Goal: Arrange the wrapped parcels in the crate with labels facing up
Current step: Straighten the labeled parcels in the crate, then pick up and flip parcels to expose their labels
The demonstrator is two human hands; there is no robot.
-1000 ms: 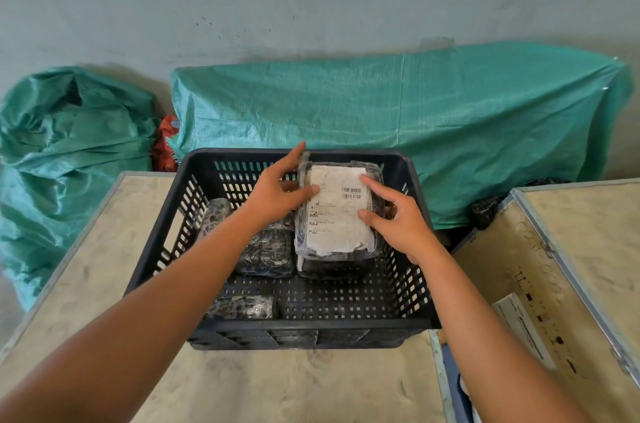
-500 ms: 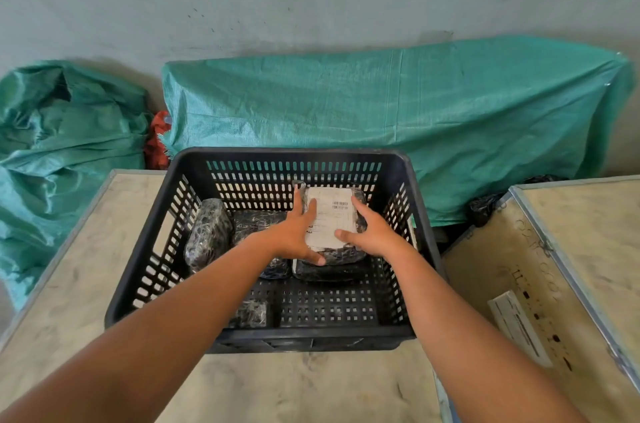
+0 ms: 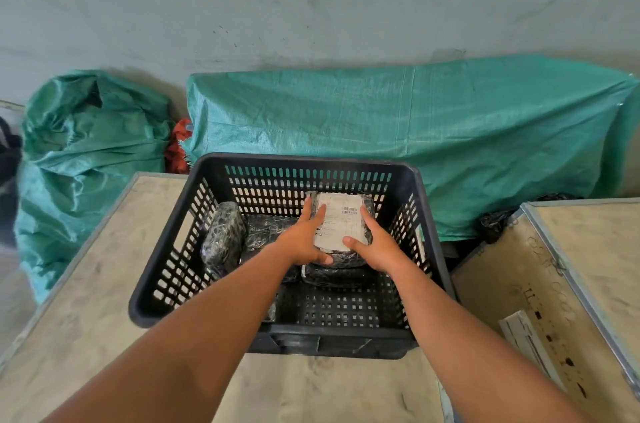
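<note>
A black slotted plastic crate (image 3: 429, 235) stands on a pale table. Inside it, at the back right, lies a black-wrapped parcel with its white label (image 3: 341, 220) facing up, stacked on another wrapped parcel (image 3: 337, 275). My left hand (image 3: 304, 239) grips its left side and my right hand (image 3: 372, 242) grips its right side. A wrapped parcel (image 3: 223, 237) leans upright against the crate's left wall. Another parcel (image 3: 266, 227) lies flat beside it, partly hidden by my left arm.
The table's (image 3: 86, 301) top surrounds the crate. A wooden case with metal edging (image 3: 568, 249) stands to the right, a white label strip (image 3: 526, 343) on its side. Green tarpaulin bundles (image 3: 415, 125) lie behind against the wall.
Both hands have lowered the labelled parcel from rim height down into the crate's back right, onto another parcel. The view shifted slightly.
</note>
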